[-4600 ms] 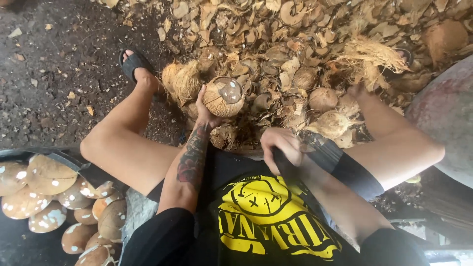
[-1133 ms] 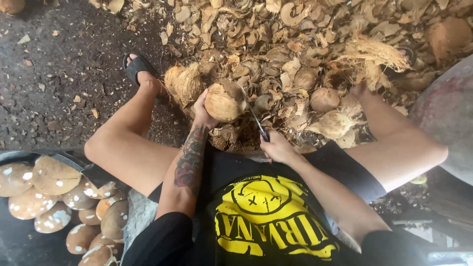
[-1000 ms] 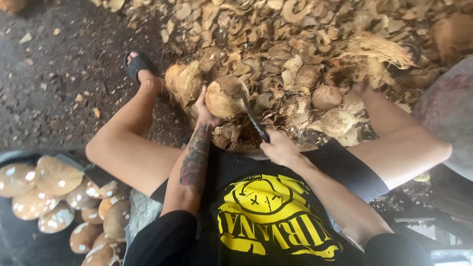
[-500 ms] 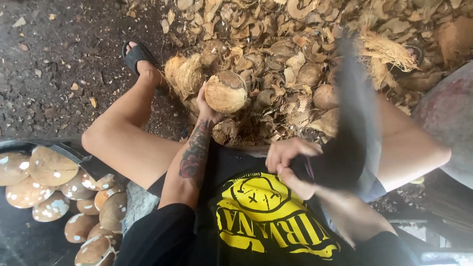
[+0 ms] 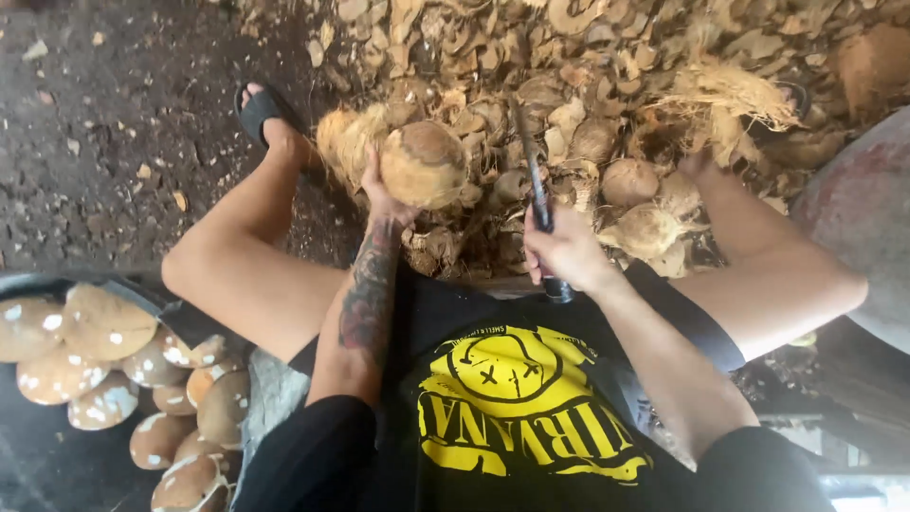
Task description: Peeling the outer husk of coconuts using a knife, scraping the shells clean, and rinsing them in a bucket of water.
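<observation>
Coconut (image 5: 424, 163) sits gripped in the left hand (image 5: 384, 194); the right hand (image 5: 567, 251) grips a knife (image 5: 533, 180) beside it, above husks (image 5: 607, 104) on the ground.

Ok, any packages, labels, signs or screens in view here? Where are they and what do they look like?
No packages, signs or screens.
Only printed thing: yellow graphic on the person's black shirt, bottom centre, a round cartoon face with curved lettering beneath it.

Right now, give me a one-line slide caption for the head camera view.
Seated person's left hand steadies a husked coconut while the right hand holds a dark blade over a husk pile.
</observation>
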